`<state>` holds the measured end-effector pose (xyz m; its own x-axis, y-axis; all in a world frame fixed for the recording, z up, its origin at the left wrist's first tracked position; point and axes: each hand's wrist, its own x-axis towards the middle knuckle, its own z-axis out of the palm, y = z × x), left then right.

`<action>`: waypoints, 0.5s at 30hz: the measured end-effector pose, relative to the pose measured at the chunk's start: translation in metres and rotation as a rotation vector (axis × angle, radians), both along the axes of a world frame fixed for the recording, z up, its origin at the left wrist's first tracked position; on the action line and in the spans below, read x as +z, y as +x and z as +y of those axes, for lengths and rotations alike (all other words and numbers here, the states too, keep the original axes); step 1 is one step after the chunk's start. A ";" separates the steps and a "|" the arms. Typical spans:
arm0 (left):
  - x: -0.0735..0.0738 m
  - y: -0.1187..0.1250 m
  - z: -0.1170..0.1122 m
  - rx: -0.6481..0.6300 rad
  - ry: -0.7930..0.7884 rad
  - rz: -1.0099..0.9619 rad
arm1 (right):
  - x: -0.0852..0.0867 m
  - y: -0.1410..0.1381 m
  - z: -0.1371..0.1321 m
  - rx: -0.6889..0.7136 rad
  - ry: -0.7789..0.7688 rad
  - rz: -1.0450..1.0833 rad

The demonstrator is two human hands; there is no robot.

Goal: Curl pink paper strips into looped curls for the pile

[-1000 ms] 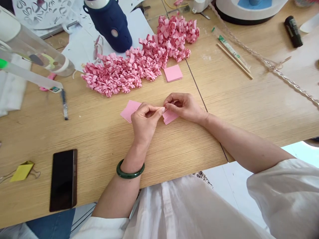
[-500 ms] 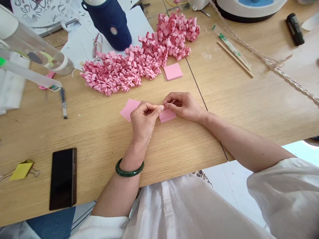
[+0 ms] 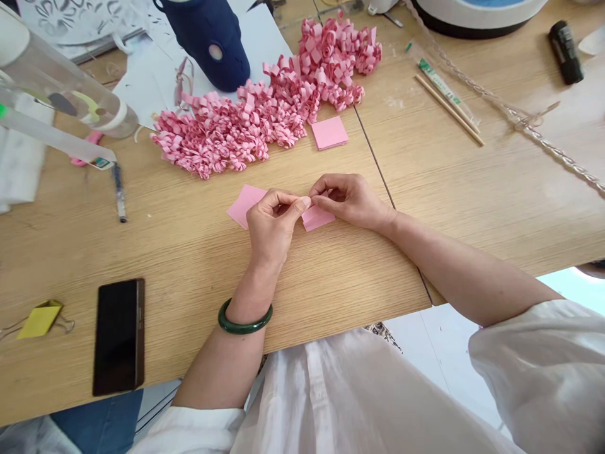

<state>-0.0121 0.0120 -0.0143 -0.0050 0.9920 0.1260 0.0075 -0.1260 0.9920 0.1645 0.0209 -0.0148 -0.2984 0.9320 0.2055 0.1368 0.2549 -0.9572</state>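
My left hand (image 3: 273, 224) and my right hand (image 3: 347, 199) meet fingertip to fingertip over the wooden table (image 3: 189, 252), both pinched on a small pink paper piece (image 3: 316, 217) whose lower part shows beneath my right fingers. A flat pink paper square (image 3: 242, 205) lies under my left hand, partly hidden by it. A green bangle (image 3: 244, 321) circles my left wrist. Behind my hands spreads a big heap of curled pink paper pieces (image 3: 265, 107), with a small stack of pink squares (image 3: 329, 132) beside it.
A black phone (image 3: 118, 336) and a yellow binder clip (image 3: 40, 319) lie at the front left. A pen (image 3: 119, 195), clear tubes (image 3: 66, 94) and a navy bottle (image 3: 212, 41) stand at the back left. Chopsticks (image 3: 449, 110) and a twisted cord (image 3: 543, 139) lie right.
Both hands stay pinched together at the same spot; the pink piece under my right fingers has shifted slightly. The view has tilted a little.
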 end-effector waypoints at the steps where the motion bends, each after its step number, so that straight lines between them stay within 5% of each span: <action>1: -0.001 0.000 0.000 -0.004 0.003 0.009 | 0.000 0.000 0.000 -0.003 -0.002 0.003; 15: 0.007 0.001 -0.006 -0.025 0.159 0.169 | 0.000 0.000 0.001 -0.091 -0.050 0.013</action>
<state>-0.0114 0.0061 -0.0075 0.0537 0.9593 0.2773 0.1664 -0.2825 0.9447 0.1642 0.0217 -0.0150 -0.2093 0.9644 0.1615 0.1446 0.1939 -0.9703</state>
